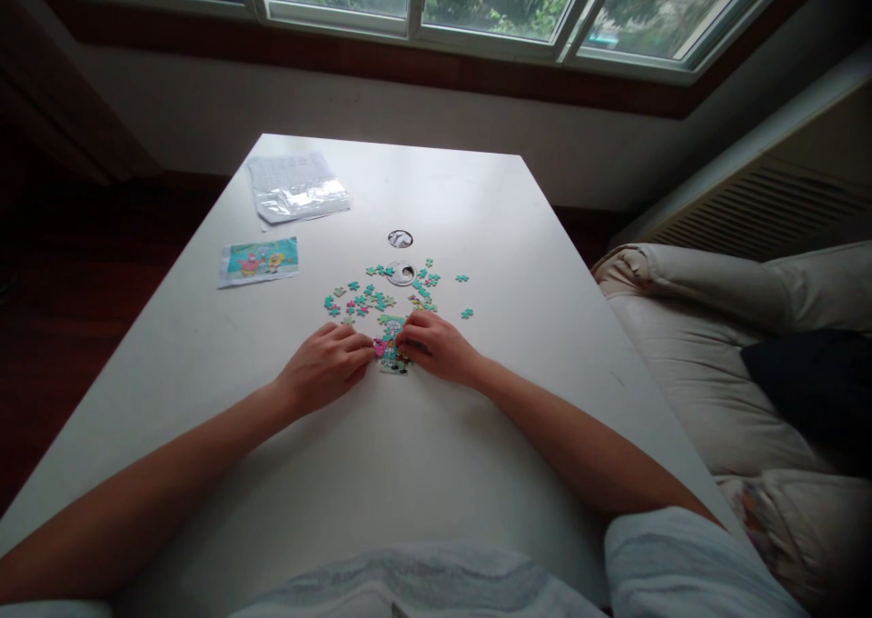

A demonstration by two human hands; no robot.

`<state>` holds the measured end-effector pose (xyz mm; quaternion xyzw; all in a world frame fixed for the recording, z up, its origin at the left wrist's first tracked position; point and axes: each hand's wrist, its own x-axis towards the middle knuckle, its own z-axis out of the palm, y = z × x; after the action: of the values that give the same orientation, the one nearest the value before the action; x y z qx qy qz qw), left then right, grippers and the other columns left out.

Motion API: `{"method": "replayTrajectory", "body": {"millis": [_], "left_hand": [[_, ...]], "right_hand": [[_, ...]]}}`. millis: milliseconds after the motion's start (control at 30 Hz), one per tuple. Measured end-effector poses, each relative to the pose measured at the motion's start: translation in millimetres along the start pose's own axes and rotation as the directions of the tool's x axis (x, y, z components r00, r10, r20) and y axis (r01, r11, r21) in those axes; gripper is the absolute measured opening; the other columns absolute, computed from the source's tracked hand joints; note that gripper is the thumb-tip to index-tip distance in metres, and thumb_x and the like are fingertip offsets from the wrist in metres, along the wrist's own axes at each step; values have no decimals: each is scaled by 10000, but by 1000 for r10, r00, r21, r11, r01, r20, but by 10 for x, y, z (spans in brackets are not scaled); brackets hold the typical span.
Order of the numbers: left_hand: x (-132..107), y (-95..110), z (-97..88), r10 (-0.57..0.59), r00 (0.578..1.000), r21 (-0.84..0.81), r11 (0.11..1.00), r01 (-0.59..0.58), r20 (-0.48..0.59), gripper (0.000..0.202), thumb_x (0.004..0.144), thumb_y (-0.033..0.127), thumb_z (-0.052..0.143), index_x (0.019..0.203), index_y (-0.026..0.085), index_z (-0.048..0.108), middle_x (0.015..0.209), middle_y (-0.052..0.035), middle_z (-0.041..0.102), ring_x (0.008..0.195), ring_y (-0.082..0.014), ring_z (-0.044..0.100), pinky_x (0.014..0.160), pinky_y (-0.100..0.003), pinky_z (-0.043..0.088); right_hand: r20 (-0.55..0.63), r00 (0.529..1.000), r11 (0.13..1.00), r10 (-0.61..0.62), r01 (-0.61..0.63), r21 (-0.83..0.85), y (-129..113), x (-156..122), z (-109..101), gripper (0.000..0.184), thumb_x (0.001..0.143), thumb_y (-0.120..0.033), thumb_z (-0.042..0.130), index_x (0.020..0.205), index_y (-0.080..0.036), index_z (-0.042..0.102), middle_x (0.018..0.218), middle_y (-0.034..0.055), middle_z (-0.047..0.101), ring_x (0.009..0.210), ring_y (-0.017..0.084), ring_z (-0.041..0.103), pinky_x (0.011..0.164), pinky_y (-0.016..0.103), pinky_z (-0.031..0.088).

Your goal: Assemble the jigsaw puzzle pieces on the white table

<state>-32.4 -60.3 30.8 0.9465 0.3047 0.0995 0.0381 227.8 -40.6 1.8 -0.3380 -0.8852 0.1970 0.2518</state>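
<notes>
A small, partly joined jigsaw cluster [391, 345] lies on the white table [477, 218] between my two hands. My left hand [325, 363] rests palm down at its left side, fingers curled, fingertips pinching a pink piece [380, 348]. My right hand [436, 345] presses on the cluster's right edge with curled fingers. Several loose teal, green and pink pieces [381, 295] are scattered just beyond my hands.
A printed picture card [259, 261] lies to the far left. A clear plastic bag on paper [296, 191] sits behind it. Two round table grommets [401, 238] lie past the pieces. A cushioned sofa [715, 345] stands to the right.
</notes>
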Motion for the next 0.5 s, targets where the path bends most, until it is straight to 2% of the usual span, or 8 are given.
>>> {"method": "replayTrajectory", "body": {"millis": [167,333,500], "left_hand": [[3,99,-89,17,999,87,996,-19,27,244,1007,202,454,1119,202,671,1044,-67,704,953,-198,616,860,-365,420],[0,167,-149,7,996,115,993,-17,86,242,1007,229,470,1183,201,634,1107,-69,688,992,-210,619,876,-373,420],[-27,285,-165,-31,990,146,989,11,135,300,973,237,529,1260,175,591,1178,-107,662,1007,-231,619,883,-382,429]], "right_hand": [[-9,1000,1000,-11,11,3,6,0,9,85,960,-232,603,964,-220,687,903,55,604,885,190,555,829,305,442],[-60,998,999,1,1,32,5,-3,-16,117,978,-221,559,929,-207,664,864,48,619,822,172,550,776,284,434],[-140,989,998,41,-33,62,33,5,-60,142,983,-234,543,907,-201,658,793,34,615,777,165,544,764,289,433]]}}
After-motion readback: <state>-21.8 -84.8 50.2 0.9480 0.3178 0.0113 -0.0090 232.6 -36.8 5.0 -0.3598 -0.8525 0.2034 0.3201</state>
